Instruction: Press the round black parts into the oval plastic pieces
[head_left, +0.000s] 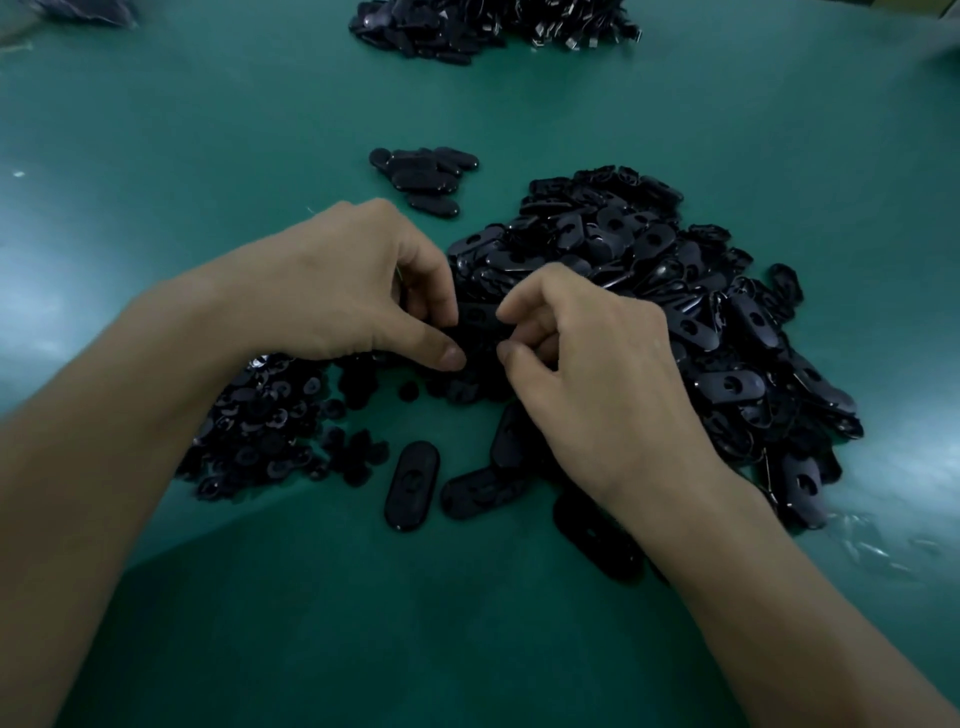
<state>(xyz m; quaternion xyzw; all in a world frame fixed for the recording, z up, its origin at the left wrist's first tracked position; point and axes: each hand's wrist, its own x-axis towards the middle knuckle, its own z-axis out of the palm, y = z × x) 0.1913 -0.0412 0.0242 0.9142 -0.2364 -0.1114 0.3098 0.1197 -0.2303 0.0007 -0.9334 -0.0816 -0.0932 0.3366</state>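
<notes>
A black oval plastic piece (479, 325) is held between both my hands above the green table. My left hand (343, 291) grips its left end with curled fingers and thumb. My right hand (582, 358) pinches its right end between thumb and forefinger. Whether a round part sits in it is hidden by my fingers. A heap of small round black parts (260, 426) lies under my left wrist. A large heap of oval pieces (675, 312) spreads out to the right.
Three loose oval pieces (412, 486) lie near the front, one partly under my right wrist. A small stack of oval pieces (426, 174) sits further back. Another dark pile (488, 26) lies at the far edge. The green table (363, 623) has a curved front edge.
</notes>
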